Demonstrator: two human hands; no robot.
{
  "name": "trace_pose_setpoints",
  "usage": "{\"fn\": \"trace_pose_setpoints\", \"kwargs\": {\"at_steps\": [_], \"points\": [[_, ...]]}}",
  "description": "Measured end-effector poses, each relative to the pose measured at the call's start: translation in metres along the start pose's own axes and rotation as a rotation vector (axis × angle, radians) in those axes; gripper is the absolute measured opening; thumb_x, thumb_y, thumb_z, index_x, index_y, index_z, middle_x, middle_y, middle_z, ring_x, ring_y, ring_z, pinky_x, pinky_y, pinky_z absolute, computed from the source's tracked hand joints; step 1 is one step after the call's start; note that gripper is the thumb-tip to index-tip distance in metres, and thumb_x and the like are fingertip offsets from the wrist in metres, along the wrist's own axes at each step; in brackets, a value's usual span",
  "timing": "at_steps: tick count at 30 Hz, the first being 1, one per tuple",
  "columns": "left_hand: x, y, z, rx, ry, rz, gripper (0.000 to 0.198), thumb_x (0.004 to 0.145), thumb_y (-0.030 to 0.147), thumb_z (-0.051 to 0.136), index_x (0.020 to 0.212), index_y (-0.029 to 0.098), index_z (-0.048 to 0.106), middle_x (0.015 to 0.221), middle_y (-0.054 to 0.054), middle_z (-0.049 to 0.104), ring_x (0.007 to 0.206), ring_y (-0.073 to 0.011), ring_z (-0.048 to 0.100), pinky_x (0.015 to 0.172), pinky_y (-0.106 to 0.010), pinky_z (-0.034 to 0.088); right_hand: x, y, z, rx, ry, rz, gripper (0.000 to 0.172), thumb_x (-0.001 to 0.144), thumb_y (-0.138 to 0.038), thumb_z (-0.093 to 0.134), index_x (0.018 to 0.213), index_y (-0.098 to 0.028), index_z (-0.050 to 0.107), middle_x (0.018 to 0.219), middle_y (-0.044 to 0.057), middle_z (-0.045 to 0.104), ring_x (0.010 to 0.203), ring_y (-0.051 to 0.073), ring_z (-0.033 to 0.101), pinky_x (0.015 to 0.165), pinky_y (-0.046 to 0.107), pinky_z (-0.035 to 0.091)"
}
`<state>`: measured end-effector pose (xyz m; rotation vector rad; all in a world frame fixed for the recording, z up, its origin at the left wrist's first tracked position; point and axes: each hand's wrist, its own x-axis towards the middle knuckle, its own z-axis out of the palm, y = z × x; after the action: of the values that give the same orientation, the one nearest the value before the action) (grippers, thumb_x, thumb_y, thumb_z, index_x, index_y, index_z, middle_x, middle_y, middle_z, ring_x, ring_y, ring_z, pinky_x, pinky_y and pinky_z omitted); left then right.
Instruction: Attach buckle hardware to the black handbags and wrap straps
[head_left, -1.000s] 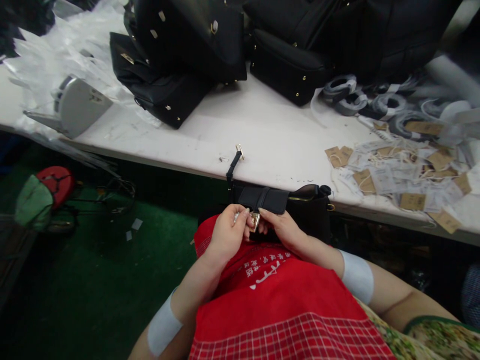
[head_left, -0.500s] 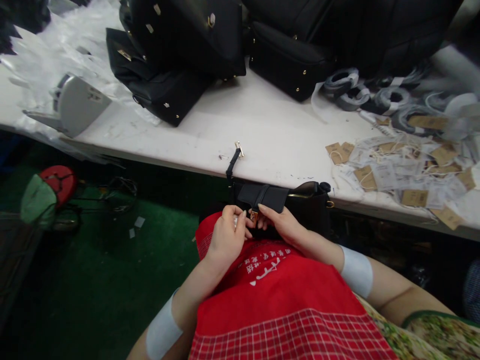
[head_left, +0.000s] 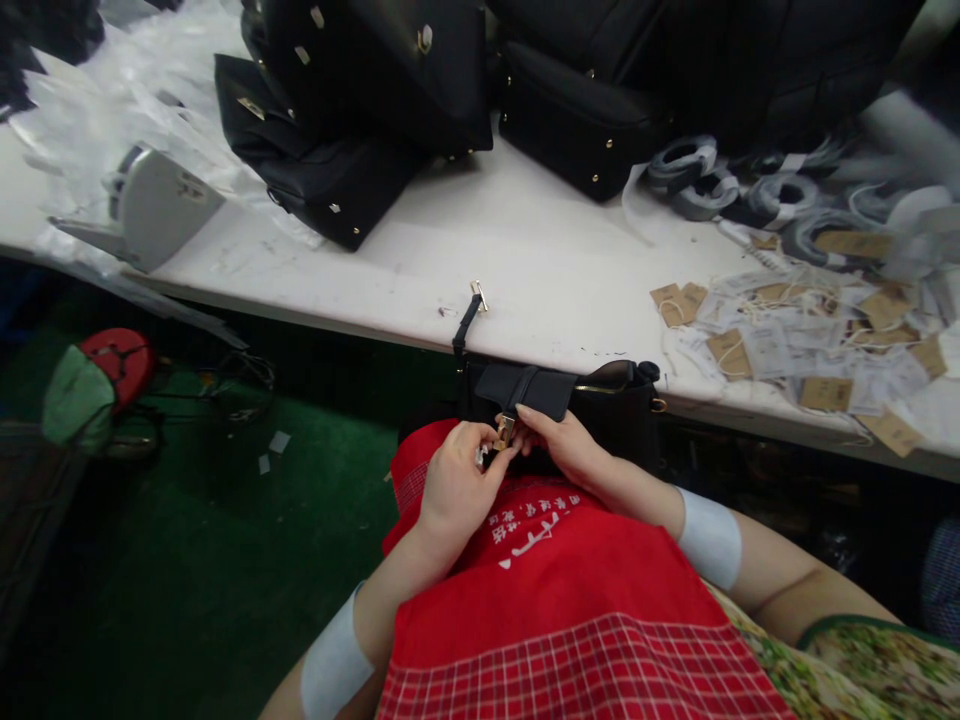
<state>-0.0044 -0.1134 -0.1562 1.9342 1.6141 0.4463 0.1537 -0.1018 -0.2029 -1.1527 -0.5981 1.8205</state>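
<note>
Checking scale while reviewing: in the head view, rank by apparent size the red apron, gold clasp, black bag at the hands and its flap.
1. Red apron
2. Black bag, partly hidden
3. Flap
4. Gold clasp, partly covered

left hand (head_left: 459,475) and right hand (head_left: 562,440) at a gold clasp (head_left: 506,430), black bag (head_left: 619,415), white table (head_left: 555,290)

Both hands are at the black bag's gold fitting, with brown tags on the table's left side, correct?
Not quite: the head view shows brown tags on the right side of the table; the left hand and right hand are indeed at the gold fitting.
</note>
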Motion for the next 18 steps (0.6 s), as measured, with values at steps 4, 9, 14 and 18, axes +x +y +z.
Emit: {"fn": "trace_pose_setpoints", "kwargs": {"at_steps": [4, 9, 14, 18], "points": [[-0.002, 0.001, 0.001, -0.013, -0.035, 0.025, 0.008, 0.084, 0.020, 0.065, 0.077, 0.019, 0.062, 0.079, -0.002, 0.064, 0.075, -0.0175, 0.060, 0.070, -0.029, 0.044, 0.001, 0.003, -0.001, 0.012, 0.007, 0.004, 0.042, 0.070, -0.055, 0.072, 0.067, -0.013, 0.067, 0.058, 0.003, 0.065, 0.050, 0.012, 0.058, 0.047, 0.024, 0.044], [0.000, 0.003, -0.001, -0.137, -0.129, -0.035, 0.015, 0.088, 0.022, 0.059, 0.074, 0.018, 0.062, 0.076, -0.002, 0.066, 0.074, -0.0170, 0.060, 0.069, -0.028, 0.043, 0.002, 0.008, -0.003, 0.015, -0.019, 0.014, 0.042, 0.072, -0.054, 0.071, 0.072, -0.012, 0.069, 0.057, 0.003, 0.064, 0.051, 0.013, 0.058, 0.049, 0.024, 0.045], [0.013, 0.006, -0.014, -0.369, -0.208, -0.167, 0.021, 0.090, 0.031, 0.055, 0.073, 0.018, 0.057, 0.068, 0.001, 0.063, 0.060, -0.0148, 0.057, 0.057, -0.025, 0.042, 0.004, 0.009, -0.005, -0.011, -0.024, 0.027, 0.042, 0.071, -0.054, 0.071, 0.072, -0.012, 0.070, 0.057, 0.003, 0.065, 0.051, 0.013, 0.058, 0.049, 0.025, 0.045], [0.017, 0.002, -0.021, -0.260, -0.086, -0.115, 0.016, 0.085, 0.031, 0.062, 0.075, 0.018, 0.063, 0.071, 0.000, 0.065, 0.065, -0.0155, 0.059, 0.062, -0.026, 0.044, 0.005, 0.010, -0.006, -0.002, -0.035, 0.032, 0.043, 0.071, -0.055, 0.070, 0.075, -0.012, 0.070, 0.060, 0.005, 0.067, 0.052, 0.013, 0.058, 0.048, 0.024, 0.045]]}}
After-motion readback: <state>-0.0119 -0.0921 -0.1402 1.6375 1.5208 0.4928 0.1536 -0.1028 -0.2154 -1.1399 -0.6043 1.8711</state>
